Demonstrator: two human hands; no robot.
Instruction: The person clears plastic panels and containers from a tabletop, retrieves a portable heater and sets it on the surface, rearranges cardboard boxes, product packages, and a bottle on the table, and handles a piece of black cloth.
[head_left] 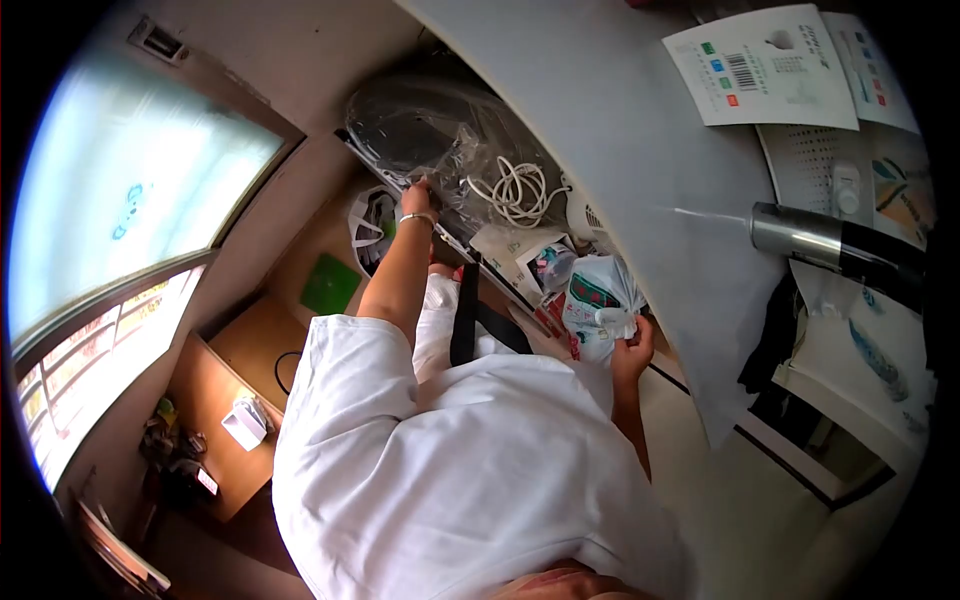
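My right hand is closed on the edge of a white plastic bag with green and red print. The bag lies at the near end of a long, open drawer-like compartment. Farther up, my left hand is closed at the compartment's left rim, against clear plastic sheeting. What its fingers grip, if anything, is hidden. The sheeting covers a large dark rounded object. Between my hands lies a coiled white cable, with papers and a small clear package near the bag.
A grey tabletop overhangs on the right, carrying printed boxes and a metal-and-black cylinder. Left of the compartment are a white carrier bag and a green sheet. A wooden desk stands below the window.
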